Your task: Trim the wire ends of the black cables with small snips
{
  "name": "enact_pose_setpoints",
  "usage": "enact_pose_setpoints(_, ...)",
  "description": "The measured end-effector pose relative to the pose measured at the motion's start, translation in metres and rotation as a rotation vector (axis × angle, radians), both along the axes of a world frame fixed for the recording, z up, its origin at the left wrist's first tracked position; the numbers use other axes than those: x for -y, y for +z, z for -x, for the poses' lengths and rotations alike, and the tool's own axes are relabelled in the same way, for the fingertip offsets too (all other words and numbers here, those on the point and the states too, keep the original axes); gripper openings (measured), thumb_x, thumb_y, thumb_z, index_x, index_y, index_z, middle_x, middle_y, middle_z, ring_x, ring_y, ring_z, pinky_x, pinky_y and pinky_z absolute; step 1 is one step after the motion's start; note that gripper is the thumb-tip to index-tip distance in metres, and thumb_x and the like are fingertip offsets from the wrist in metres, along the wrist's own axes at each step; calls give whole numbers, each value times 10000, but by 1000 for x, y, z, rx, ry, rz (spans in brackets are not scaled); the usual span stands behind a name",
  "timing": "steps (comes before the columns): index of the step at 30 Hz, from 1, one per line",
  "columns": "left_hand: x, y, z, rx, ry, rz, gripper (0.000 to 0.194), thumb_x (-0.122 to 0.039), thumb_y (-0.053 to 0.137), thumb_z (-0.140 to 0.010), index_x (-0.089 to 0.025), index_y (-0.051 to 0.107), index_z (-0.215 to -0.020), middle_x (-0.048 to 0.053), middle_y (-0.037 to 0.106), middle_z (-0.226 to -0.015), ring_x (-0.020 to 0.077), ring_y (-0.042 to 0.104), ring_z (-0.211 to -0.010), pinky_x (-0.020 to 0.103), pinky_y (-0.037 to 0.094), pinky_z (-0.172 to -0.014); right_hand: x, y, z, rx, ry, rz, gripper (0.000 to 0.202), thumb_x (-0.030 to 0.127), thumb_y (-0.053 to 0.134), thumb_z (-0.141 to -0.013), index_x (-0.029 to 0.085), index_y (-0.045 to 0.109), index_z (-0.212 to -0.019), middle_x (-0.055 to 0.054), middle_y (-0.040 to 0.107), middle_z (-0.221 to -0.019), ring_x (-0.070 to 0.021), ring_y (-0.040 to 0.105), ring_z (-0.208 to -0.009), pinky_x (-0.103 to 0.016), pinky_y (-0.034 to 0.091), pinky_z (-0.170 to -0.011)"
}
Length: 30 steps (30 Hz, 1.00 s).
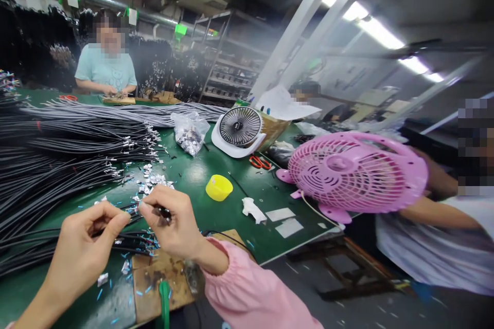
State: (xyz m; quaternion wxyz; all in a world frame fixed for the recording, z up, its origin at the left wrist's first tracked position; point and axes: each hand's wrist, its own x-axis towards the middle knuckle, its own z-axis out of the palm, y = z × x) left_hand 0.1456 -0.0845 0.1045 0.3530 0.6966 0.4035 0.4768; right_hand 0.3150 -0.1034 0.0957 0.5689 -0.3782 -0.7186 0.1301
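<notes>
My left hand (87,241) is closed in a pinch on the end of a thin black cable, low over the table's left part. Close beside it, my right hand (172,221) pinches the stripped wire tip of the same cable. Something small, dark and shiny shows inside the right palm; its kind is hidden by the fingers. Below both hands lies a bunch of black cables (34,254) with coloured wire ends. Bits of silver foil (156,179) and blue scraps are scattered around. A wooden board (144,288) at the front edge carries a green-handled tool (164,300).
Big bundles of black cables (69,164) fill the left. A yellow cup (218,187), a bag of small parts (190,133), a white fan (239,131), orange-handled scissors (260,163) and a pink fan (355,172) stand ahead and right. Co-workers sit across and at right.
</notes>
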Motion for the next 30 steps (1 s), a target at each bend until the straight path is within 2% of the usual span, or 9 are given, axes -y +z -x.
enact_pose_setpoints(6,-2,1,2,-61,24,51,523,-688,676,-729,-221,674,-492,-4,589,-456,121,496,-395,197,395,-350,-3,4,-1,39,-43,-48,206,123,519,-842,217,512,-659,15,531,-616,-131,483,-561,-252,411,-545)
enact_pose_setpoints(9,-1,4,4,-30,10,58,535,-693,674,-740,-223,665,-484,-19,562,-429,96,418,-340,193,354,-314,-7,8,-8,-124,-232,56,235,209,538,-867,223,504,-635,23,491,-594,-133,452,-552,-249,396,-524)
enact_pose_setpoints(11,1,6,4,4,2,47,504,-655,696,-741,-223,670,-482,-26,557,-415,84,389,-320,186,315,-292,-9,9,-11,-267,-347,127,225,281,574,-883,218,560,-667,17,509,-606,-139,465,-571,-247,410,-524)
enact_pose_setpoints(15,4,3,1,73,40,16,364,-556,759,-706,-237,723,-534,-33,613,-433,103,493,-342,172,337,-303,-6,7,-6,-229,-185,183,127,276,662,-810,199,672,-709,-2,591,-661,-129,482,-572,-251,411,-525)
enact_pose_setpoints(21,12,-12,-1,112,161,58,259,-484,748,-737,-253,746,-620,-45,679,-553,138,607,-496,189,514,-505,1,6,0,-21,-62,174,339,168,631,-811,205,492,-504,45,441,-512,-106,399,-510,-249,329,-486)
enact_pose_setpoints(23,14,-15,-1,76,179,37,251,-480,741,-743,-258,751,-628,-44,683,-559,142,599,-498,195,502,-494,1,5,-1,-4,-60,173,365,153,656,-816,206,490,-495,52,430,-498,-104,396,-503,-246,323,-474)
enact_pose_setpoints(27,15,-16,-1,18,213,-21,229,-469,729,-747,-263,759,-652,-42,700,-581,134,571,-468,207,427,-420,-1,0,-2,-45,-56,168,245,215,730,-825,190,644,-597,37,538,-544,-99,435,-499,-242,343,-470)
enact_pose_setpoints(30,14,-16,-2,-17,223,-74,233,-480,713,-768,-272,760,-672,-59,715,-613,120,552,-458,214,424,-431,-1,-1,-3,-63,-31,185,225,225,725,-839,190,669,-624,30,558,-558,-102,458,-504,-238,354,-470)
